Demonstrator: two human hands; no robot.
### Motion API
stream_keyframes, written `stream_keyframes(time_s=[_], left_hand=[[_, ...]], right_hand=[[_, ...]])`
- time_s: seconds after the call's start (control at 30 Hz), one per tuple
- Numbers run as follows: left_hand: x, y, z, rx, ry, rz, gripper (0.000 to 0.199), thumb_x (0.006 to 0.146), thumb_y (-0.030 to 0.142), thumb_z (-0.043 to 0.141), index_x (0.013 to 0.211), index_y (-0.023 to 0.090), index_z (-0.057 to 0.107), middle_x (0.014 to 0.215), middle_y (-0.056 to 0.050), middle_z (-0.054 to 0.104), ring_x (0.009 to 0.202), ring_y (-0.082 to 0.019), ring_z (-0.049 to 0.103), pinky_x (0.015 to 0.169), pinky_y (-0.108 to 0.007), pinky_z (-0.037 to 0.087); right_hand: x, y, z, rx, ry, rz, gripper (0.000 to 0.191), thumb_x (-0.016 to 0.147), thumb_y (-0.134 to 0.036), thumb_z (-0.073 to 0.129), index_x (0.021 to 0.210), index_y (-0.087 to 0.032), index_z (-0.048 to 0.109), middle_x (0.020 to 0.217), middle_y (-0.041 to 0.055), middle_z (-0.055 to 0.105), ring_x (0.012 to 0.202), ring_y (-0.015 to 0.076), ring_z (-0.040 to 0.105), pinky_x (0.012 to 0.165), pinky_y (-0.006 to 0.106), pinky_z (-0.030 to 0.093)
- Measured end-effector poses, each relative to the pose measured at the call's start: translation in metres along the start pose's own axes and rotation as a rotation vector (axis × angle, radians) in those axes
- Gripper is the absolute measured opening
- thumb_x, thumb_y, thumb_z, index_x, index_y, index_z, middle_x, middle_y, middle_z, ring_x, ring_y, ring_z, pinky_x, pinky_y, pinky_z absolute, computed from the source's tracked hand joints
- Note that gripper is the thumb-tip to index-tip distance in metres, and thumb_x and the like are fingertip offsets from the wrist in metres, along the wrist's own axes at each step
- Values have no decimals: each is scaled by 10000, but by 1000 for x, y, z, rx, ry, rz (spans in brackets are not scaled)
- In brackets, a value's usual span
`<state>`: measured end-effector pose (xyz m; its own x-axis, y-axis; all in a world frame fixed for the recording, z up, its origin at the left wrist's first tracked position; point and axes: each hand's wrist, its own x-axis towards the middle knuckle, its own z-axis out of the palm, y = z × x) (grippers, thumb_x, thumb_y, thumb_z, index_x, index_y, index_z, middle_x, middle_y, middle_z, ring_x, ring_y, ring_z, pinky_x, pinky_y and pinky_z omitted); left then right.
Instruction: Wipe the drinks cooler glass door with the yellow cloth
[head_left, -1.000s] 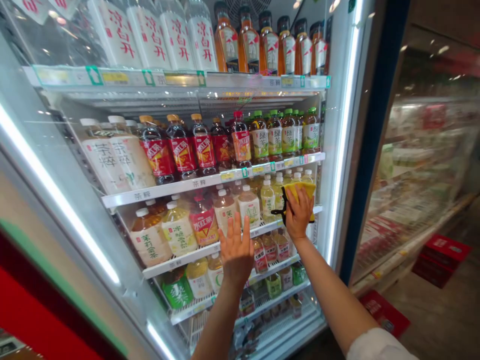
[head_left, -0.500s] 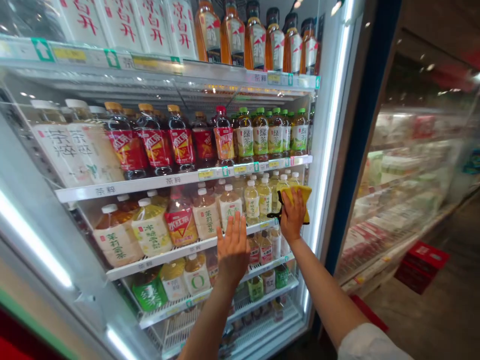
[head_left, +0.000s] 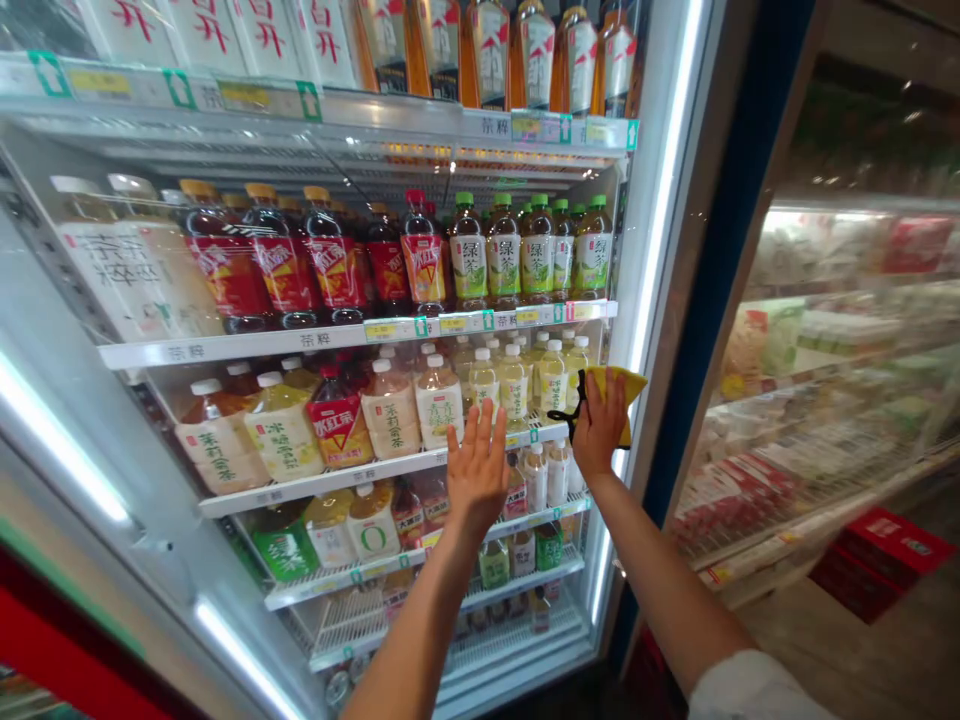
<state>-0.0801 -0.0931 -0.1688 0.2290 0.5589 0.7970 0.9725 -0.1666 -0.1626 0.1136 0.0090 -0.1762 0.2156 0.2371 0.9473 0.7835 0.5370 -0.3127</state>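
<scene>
My left hand (head_left: 476, 472) lies flat and open against the glass door (head_left: 420, 250) of a drinks cooler, fingers spread and holding nothing. To its right, my right hand (head_left: 600, 425) presses a folded yellow cleaning cloth (head_left: 621, 392) onto the same glass. A black strap or band (head_left: 562, 415) shows at the cloth's left side. Behind the glass, next to my left hand, stand bottled teas (head_left: 439, 400) on a white shelf (head_left: 352, 335). My right palm and part of the cloth are hidden.
Several shelves of bottled drinks fill the cooler behind the door. A dark blue door post (head_left: 720, 240) runs along its right side, and a lit display case (head_left: 825, 400) stands beyond it. Red crates (head_left: 877, 565) sit on the floor at lower right.
Both hands have shifted slightly up and to the right across the glass, the yellow cloth moving with my right hand. The view has also moved, so the shelves appear higher and further left.
</scene>
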Motion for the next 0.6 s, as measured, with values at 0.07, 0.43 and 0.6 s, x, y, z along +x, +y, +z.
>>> stream_keyframes(time_s=[0.07,0.43,0.6], left_hand=[[3,4,3,6,-19,2,817,919,222,545,1622,187,129,1671,-105,132,1565,-261,78,1275,-541,-11],[33,35,9,28,-53,41,876,881,211,579,1626,198,118,1681,-113,131,1571,-276,61,1271,-568,81],[38,47,16,14,-42,56,895,872,207,594,1626,200,112,1683,-113,124,1572,-270,42,1272,-564,82]], right_hand=[[-14,1,0,19,-52,-41,614,968,-113,391,1551,-305,400,1639,77,362,1564,289,179,1197,615,280],[18,38,-9,18,-39,105,547,989,-147,365,1513,-262,472,1604,111,415,1556,294,198,1196,618,275],[20,41,-11,22,-139,-85,616,940,-64,394,1501,-302,484,1599,75,432,1549,272,238,1200,570,321]])
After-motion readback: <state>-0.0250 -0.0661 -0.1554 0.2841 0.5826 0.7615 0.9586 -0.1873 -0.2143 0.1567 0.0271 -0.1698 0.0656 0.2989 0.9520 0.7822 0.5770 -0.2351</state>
